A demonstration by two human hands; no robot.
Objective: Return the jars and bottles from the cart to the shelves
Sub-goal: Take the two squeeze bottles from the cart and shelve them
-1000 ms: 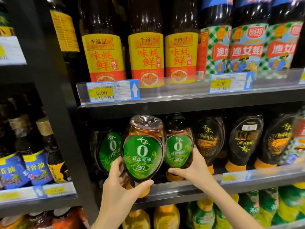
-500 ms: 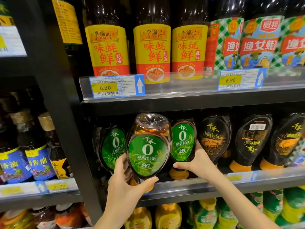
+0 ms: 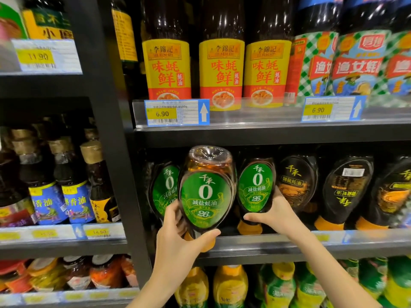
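Head view. Gripped low in the left hand [image 3: 178, 243], thumb underneath and fingers curled behind: a green-label bottle [image 3: 205, 192], cap down, raised just in front of the middle shelf [image 3: 278, 246] and not yet set in. Turned that way, likely, to stand on its cap like the others there. Curled round the foot of a matching shelved bottle [image 3: 255, 185]: the right hand [image 3: 274, 215], probably steadying it or nudging it aside to open a slot.

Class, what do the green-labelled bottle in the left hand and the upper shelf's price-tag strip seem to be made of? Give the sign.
Green-labelled bottle: probably clear glossy plastic; amber sauce shows through, base glints. Price-tag strip: clear plastic, probably; bottle labels show through it.
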